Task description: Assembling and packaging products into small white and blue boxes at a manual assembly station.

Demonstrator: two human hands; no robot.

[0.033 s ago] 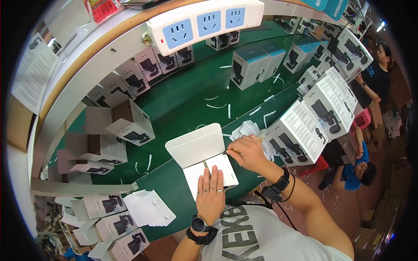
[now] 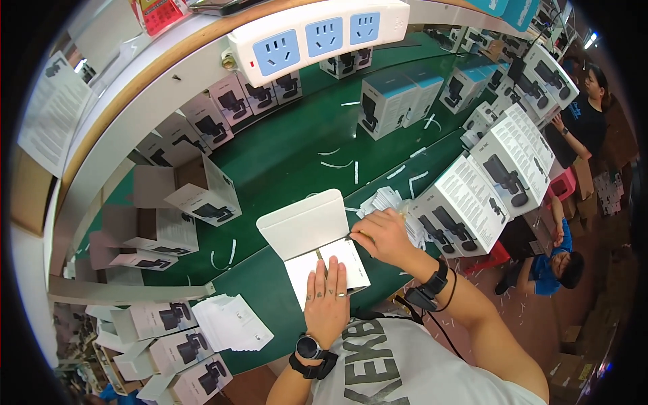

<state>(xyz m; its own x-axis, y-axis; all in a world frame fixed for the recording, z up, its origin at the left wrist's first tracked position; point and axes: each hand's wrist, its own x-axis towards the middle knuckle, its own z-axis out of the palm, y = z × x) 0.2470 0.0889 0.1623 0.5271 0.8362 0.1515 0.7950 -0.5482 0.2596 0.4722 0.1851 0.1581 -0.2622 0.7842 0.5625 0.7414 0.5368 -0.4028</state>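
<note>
A white carton (image 2: 302, 233) lies in front of me on the green work surface, its wide lid flap standing up and tilted back. My left hand (image 2: 327, 291) rests flat on the carton's inner flaps, fingers stretched out, with a narrow gap between the flaps beside the fingertips. At the carton's right rear corner is my right hand (image 2: 383, 236), its thumb and index finger pinched together beside the lid's hinge edge. What sits in that pinch is too small to make out. Just beyond it lies a heap of small white paper slips (image 2: 385, 200).
Printed product boxes (image 2: 459, 209) stand close on the right. Open cartons (image 2: 202, 192) are at the left, with a stack of white sheets (image 2: 233, 322) near them. A power strip (image 2: 320, 37) hangs above. Paper strips (image 2: 335, 164) litter the green belt. Two people are at the right.
</note>
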